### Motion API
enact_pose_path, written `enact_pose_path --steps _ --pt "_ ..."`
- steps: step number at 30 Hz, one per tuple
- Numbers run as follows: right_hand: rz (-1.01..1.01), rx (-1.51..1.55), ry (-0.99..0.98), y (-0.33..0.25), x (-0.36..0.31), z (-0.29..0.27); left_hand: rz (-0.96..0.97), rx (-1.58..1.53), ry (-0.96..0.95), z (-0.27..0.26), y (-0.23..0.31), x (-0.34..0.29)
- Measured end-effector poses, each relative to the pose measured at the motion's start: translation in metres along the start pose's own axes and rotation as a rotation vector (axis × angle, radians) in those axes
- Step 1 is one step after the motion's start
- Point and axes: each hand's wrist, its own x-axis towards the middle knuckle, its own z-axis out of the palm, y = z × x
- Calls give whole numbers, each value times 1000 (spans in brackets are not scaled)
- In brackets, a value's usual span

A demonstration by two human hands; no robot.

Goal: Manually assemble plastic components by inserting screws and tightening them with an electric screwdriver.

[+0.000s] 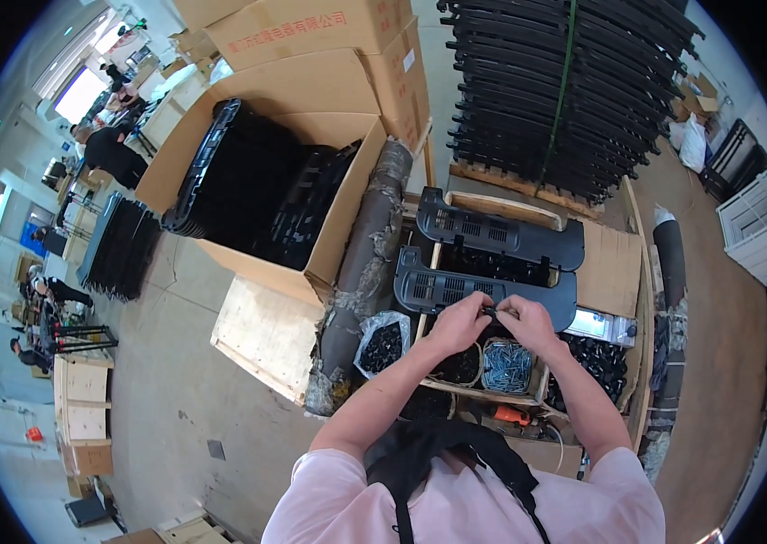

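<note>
1. A small dark part (490, 311) is pinched between the fingers of both hands, just above the near black panel (456, 288) on the surface.
2. Left hand (461, 324) and right hand (523, 320) are both clenched on it; fitting looks under way, not finished.
3. A second panel (501, 234) lies behind, and a tub of screws (508, 365) sits below the hands.
4. A box (311, 181) of black parts stands to the left.

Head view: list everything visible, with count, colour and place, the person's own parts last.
vented plastic panels: two, dark grey, on the bench ahead
box of screws: one, bluish metal, under the hands
bag of small parts: one, black, left of the bench
open carton: one, brown, holding black panels, left
strapped stack of panels: one, black, top right
power tool: one, orange, near bench edge
white crate: one, far right
left hand: pinching a small dark part over the nearer panel
right hand: meeting the left at that part
</note>
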Motion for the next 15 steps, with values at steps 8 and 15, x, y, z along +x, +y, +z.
enact_pose_path --steps 8,15 --pt "-101 -60 129 4 97 24 103 230 115 -47 -36 74" --pt "-111 -139 212 3 166 43 123 324 165 -66 -78 132"
